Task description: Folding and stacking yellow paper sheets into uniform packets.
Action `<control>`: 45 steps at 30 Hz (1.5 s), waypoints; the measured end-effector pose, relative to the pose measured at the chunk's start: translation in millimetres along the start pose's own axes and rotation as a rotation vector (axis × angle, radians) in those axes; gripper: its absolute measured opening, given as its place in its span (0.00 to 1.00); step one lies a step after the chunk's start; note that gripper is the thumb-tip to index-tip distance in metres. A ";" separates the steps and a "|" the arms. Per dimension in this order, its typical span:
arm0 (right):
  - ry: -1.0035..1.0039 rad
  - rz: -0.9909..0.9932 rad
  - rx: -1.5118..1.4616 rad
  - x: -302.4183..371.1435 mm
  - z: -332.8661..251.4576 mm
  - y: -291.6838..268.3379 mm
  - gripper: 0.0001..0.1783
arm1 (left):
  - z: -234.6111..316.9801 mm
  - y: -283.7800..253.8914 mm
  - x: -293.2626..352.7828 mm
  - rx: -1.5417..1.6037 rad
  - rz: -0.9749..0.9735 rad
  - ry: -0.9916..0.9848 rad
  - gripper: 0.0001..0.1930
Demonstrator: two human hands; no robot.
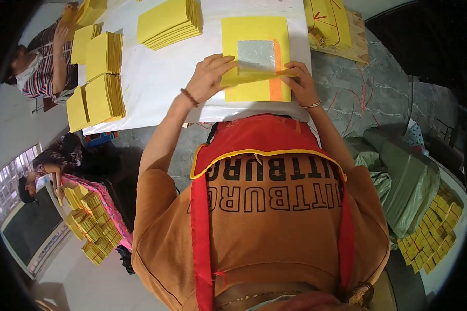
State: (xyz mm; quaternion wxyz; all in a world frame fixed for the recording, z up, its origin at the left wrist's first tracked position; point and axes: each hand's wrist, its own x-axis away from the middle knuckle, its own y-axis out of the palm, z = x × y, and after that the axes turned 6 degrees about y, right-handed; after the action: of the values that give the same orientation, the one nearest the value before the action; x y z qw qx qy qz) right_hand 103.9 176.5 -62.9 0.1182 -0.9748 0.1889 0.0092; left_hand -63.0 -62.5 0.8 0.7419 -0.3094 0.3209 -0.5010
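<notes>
Both hands, left hand (pixel 208 78) and right hand (pixel 301 83), pinched 1 yellow sheet (pixel 255 57) lying 12-to-6; white table (pixel 161 78) seemingly lay open toward 9.

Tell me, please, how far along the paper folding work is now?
Done: folded yellow stacks lie on the white table. In hand: left hand and right hand fold the yellow sheet with silver square. Left: the pile beneath it; its depth is unclear.

Both hands grip a folded yellow sheet (pixel 254 78) atop a yellow paper stack (pixel 254 39) at the bench's (pixel 161 78) near edge: left hand (pixel 210 78), right hand (pixel 301 83). A silver foil square (pixel 256 56) sits on top.
</notes>
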 end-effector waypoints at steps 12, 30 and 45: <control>-0.417 -0.295 0.533 16.2 -51.8 -25.5 0.09 | 38.5 -1.3 17.8 -0.387 0.164 0.281 0.14; 0.276 0.182 -0.044 6.7 -51.5 16.5 0.20 | 7.5 34.7 -11.5 0.469 0.310 -0.714 0.15; 0.391 0.296 -0.149 1.2 -42.2 26.5 0.14 | 14.8 19.9 -19.6 0.557 0.352 -0.736 0.17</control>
State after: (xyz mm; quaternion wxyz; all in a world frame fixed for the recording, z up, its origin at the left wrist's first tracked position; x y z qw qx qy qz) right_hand 94.0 142.4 -28.0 0.0044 -0.9259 0.3474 -0.1481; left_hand -46.2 -35.9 -2.5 0.9339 -0.1968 -0.0614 -0.2922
